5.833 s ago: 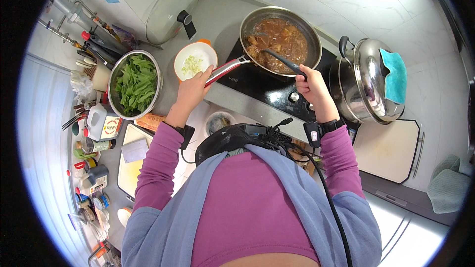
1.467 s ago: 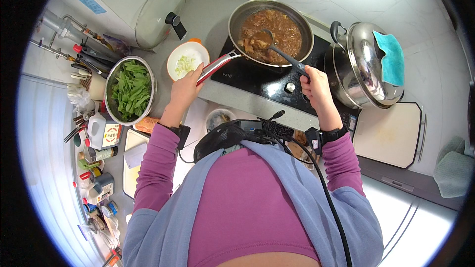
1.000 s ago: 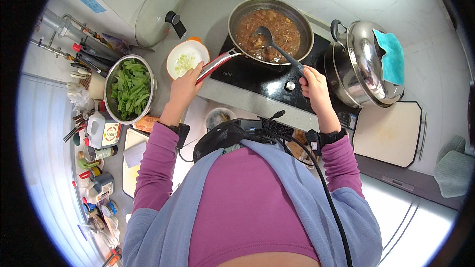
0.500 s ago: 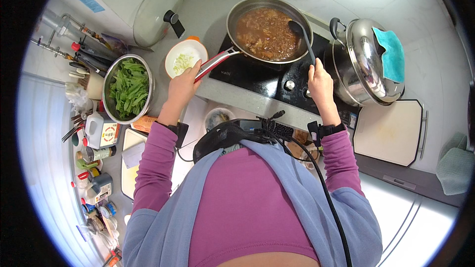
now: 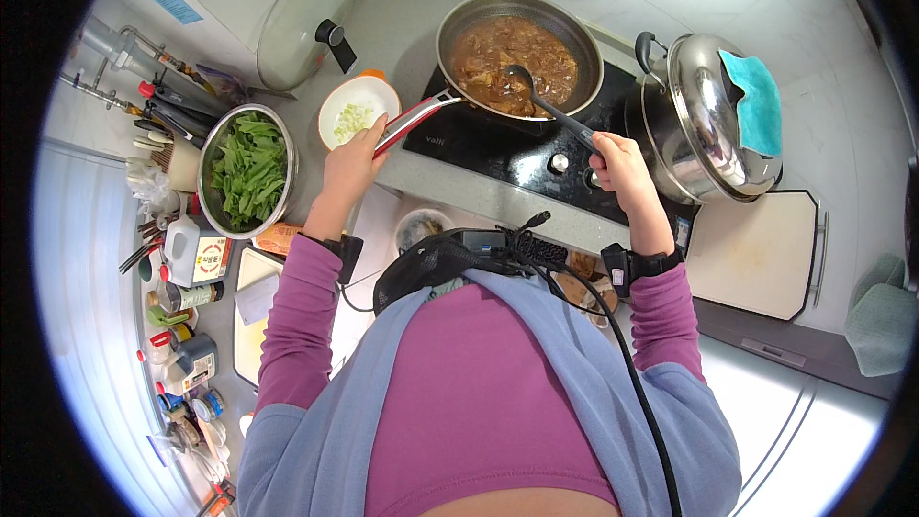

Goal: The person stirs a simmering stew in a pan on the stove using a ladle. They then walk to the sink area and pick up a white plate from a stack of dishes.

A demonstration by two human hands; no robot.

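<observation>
A deep frying pan (image 5: 592,57) sits on the black cooktop (image 5: 498,155), holding a brown stew (image 5: 483,48) with chunks in sauce. My left hand (image 5: 352,165) is closed round the pan's red and silver handle (image 5: 412,122). In my right hand (image 5: 622,168) is the grey handle of a dark ladle (image 5: 565,122). Its head rests in the stew near the pan's near side, partly sunk in the sauce. Close to my left hand stands a white bowl (image 5: 375,94) with an orange rim, with chopped pale green pieces inside.
Left of the bowl is a steel basin (image 5: 290,168) of leafy greens. A glass lid (image 5: 292,29) leans against the back wall. Right of the cooktop stands a large steel pot (image 5: 704,120) with a teal cloth (image 5: 754,105) on its lid. Bottles and jugs (image 5: 198,254) line the left side.
The ladle's head has swept from the pan's right side toward its near middle. My right hand has lowered and tilted the handle. My left hand stays on the pan handle.
</observation>
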